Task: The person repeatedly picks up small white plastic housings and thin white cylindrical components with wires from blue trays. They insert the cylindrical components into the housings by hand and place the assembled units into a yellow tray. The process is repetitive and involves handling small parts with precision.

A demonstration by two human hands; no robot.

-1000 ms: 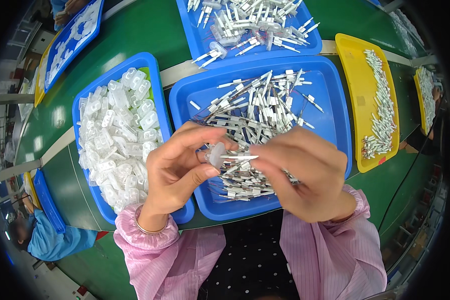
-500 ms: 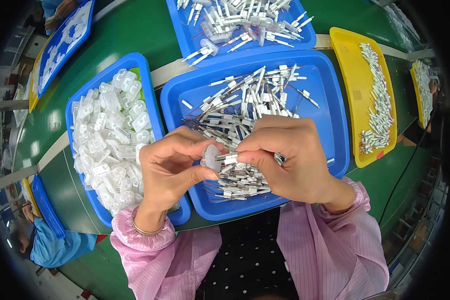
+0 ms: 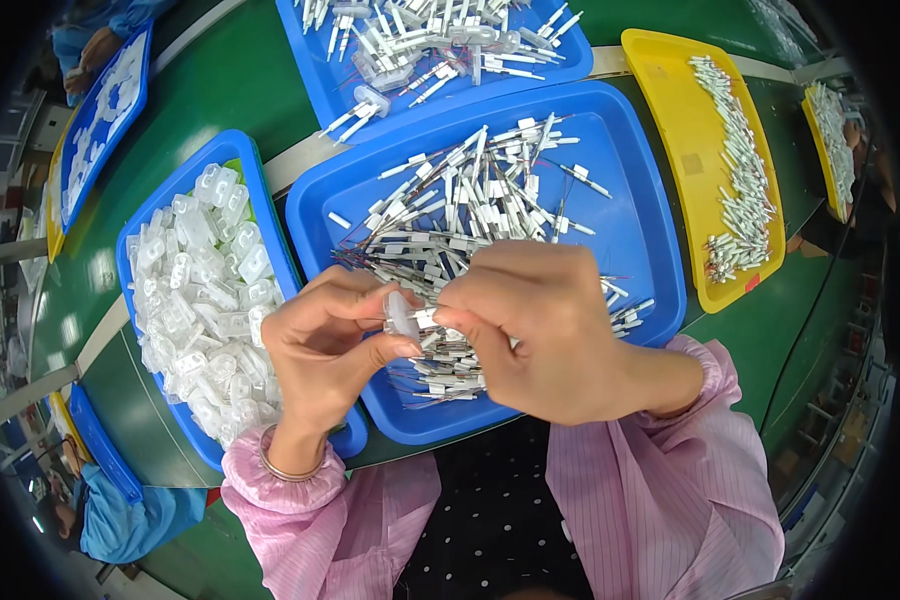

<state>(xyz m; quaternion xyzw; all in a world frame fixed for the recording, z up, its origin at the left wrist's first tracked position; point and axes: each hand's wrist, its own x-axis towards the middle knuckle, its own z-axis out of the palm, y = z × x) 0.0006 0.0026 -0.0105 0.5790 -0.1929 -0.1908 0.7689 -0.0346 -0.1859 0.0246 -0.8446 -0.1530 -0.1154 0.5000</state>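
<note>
— What do we have in our hands?

— Our left hand (image 3: 320, 345) is curled nearly closed, thumb and forefinger pinching a small clear plastic cap (image 3: 402, 315). Our right hand (image 3: 540, 325) is closed too, fingertips pressed against that cap from three o'clock. It seems to grip a thin white pin-like part, but our fingers cover most of it, so we cannot tell its shape.

— Where does the cap sit?

— Between both hands, above the near left part of the big blue tray (image 3: 640, 240), clear of the pile.

— And the containers?

— That blue tray holds a heap of white pin parts with fine wires (image 3: 470, 210). At nine o'clock from it, touching its edge, a narrower blue tray (image 3: 128, 262) is full of clear plastic caps (image 3: 195, 290). At twelve o'clock another blue tray (image 3: 320, 75) carries similar white parts, cut off by the top edge. At three o'clock a yellow tray (image 3: 670, 110) bears a row of white pieces (image 3: 740, 180).

— Anything hard to make out?

— The far yellow tray (image 3: 820, 140) at two o'clock bends into the dark rim. At eight o'clock, another person in a blue sleeve (image 3: 120, 520) is only partly visible.
</note>
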